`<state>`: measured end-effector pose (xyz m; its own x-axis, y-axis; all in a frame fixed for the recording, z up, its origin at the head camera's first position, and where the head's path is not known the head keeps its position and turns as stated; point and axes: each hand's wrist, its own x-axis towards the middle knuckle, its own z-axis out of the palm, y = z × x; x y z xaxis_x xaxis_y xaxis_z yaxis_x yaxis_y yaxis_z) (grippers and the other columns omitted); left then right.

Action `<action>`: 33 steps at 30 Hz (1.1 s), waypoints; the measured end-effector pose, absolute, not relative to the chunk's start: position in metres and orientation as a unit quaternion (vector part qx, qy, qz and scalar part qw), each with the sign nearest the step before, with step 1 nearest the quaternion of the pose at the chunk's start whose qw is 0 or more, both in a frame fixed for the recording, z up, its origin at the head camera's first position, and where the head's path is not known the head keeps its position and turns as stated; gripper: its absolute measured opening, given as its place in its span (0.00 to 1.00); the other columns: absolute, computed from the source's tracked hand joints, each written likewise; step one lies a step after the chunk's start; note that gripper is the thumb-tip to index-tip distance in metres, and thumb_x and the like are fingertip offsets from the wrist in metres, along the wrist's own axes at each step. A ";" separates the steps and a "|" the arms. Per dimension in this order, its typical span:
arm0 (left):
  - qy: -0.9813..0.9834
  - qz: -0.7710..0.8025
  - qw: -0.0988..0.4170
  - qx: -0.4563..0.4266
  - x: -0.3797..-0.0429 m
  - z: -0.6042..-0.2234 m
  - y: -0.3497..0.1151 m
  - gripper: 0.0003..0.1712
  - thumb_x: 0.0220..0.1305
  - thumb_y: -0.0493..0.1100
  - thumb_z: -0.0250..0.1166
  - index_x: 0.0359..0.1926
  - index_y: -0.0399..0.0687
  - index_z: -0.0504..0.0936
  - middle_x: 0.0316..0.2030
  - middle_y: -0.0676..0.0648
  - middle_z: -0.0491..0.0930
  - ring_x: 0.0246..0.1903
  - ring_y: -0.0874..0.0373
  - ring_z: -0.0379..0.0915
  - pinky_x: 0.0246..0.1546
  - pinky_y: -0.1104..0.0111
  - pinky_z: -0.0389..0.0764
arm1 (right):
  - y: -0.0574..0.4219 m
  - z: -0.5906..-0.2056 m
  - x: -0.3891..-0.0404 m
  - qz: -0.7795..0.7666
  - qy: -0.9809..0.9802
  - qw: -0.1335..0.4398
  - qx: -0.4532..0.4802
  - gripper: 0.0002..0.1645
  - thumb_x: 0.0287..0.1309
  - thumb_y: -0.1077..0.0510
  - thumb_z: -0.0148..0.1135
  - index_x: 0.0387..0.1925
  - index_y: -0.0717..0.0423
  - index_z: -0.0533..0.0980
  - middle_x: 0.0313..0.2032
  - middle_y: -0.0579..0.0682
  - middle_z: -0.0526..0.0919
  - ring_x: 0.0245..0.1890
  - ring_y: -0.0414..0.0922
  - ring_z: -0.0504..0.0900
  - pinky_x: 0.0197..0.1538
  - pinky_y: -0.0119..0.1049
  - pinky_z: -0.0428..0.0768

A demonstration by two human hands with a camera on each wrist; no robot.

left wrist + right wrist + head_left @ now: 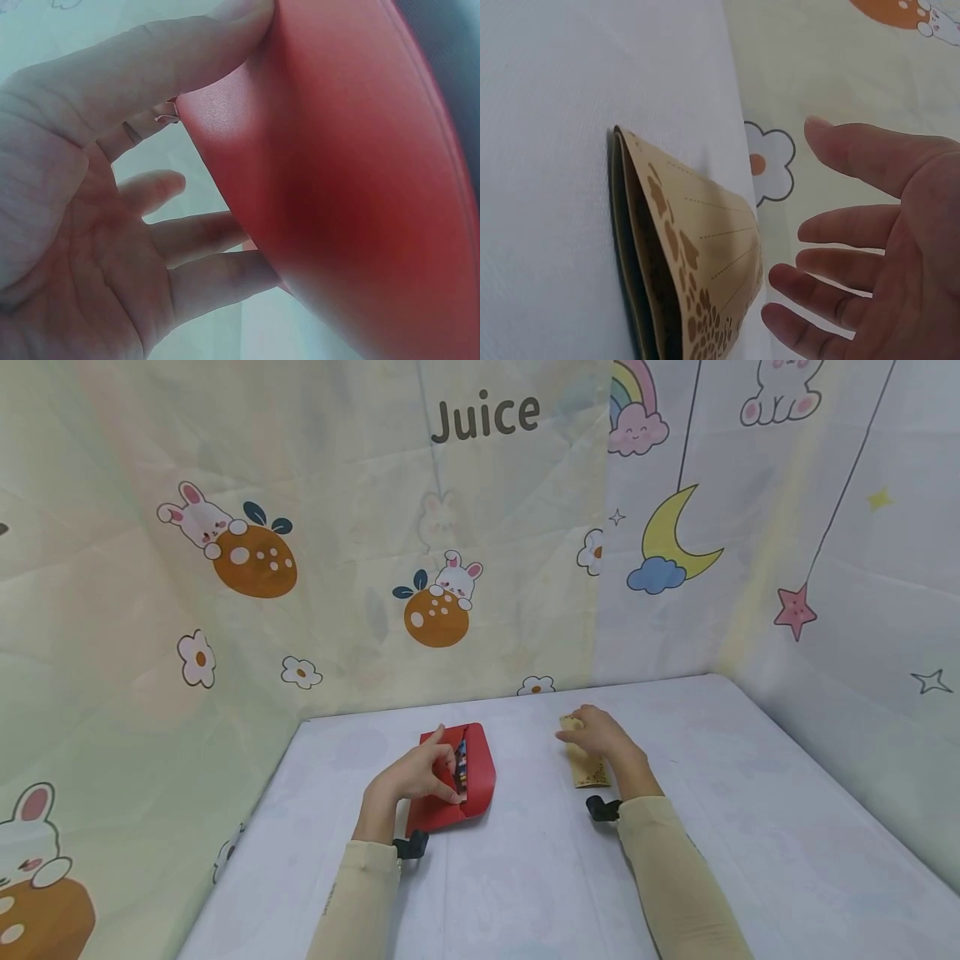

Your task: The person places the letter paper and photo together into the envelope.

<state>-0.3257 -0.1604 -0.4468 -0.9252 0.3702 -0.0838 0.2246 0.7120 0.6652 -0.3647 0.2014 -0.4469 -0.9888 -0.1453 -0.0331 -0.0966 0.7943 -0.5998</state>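
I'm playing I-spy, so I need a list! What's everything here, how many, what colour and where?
Envelope: 1, red, left on table
Contents: count unclear, multicoloured, in envelope opening
Folded card: 1, tan and brown, right of envelope
Table: 1, white, under both
Cloth walls: count unclear, pale green and white, around table
Wall prints (bunnies, flowers, moon, stars, rainbow): many, mixed colours, across walls
Wrist cameras: 2, black, one per wrist
Sleeves: 2, cream, forearms
Left hand: 1, bare, gripping envelope
Right hand: 1, bare, by folded card

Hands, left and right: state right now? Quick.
Left hand: closed, gripping the red envelope between thumb and fingers.
Right hand: open, holding nothing, near the tan patterned paper.
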 end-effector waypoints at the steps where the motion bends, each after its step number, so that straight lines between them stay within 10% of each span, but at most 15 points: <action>1: 0.919 0.344 0.106 0.162 -0.326 -0.447 -0.160 0.23 0.45 0.48 0.87 0.36 0.56 0.81 0.85 0.49 0.41 0.74 0.40 0.55 0.45 0.60 0.86 | 0.202 -0.447 -0.365 -0.311 0.948 0.040 -0.059 0.43 0.71 0.44 0.62 0.72 0.71 0.65 0.74 0.71 0.64 0.75 0.69 0.62 0.76 0.64 0.62; 9: 0.917 0.347 0.107 0.164 -0.327 -0.447 -0.160 0.23 0.45 0.47 0.87 0.37 0.56 0.81 0.85 0.49 0.39 0.74 0.40 0.54 0.45 0.60 0.87 | 0.206 -0.453 -0.369 -0.289 0.955 0.054 -0.037 0.46 0.67 0.43 0.67 0.73 0.69 0.65 0.68 0.68 0.74 0.67 0.63 0.74 0.70 0.61 0.71; 18: 0.916 0.349 0.114 0.162 -0.328 -0.448 -0.160 0.23 0.45 0.47 0.86 0.38 0.56 0.81 0.85 0.47 0.40 0.76 0.38 0.52 0.48 0.56 0.88 | 0.208 -0.456 -0.368 -0.268 0.961 0.056 -0.023 0.32 0.60 0.47 0.74 0.59 0.61 0.78 0.35 0.54 0.78 0.35 0.50 0.74 0.35 0.39 0.72; 33: 0.921 0.335 0.108 0.164 -0.326 -0.447 -0.159 0.21 0.46 0.46 0.86 0.35 0.56 0.81 0.84 0.43 0.43 0.77 0.36 0.51 0.51 0.53 0.87 | 0.207 -0.459 -0.368 -0.263 0.964 0.034 -0.028 0.19 0.56 0.55 0.77 0.37 0.59 0.74 0.32 0.53 0.74 0.33 0.50 0.73 0.35 0.40 0.70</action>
<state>-0.3258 -0.1593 -0.4467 -0.9228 0.3750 -0.0880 0.2306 0.7209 0.6535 -0.3678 0.2069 -0.4589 -0.9961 -0.0717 -0.0509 -0.0359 0.8603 -0.5085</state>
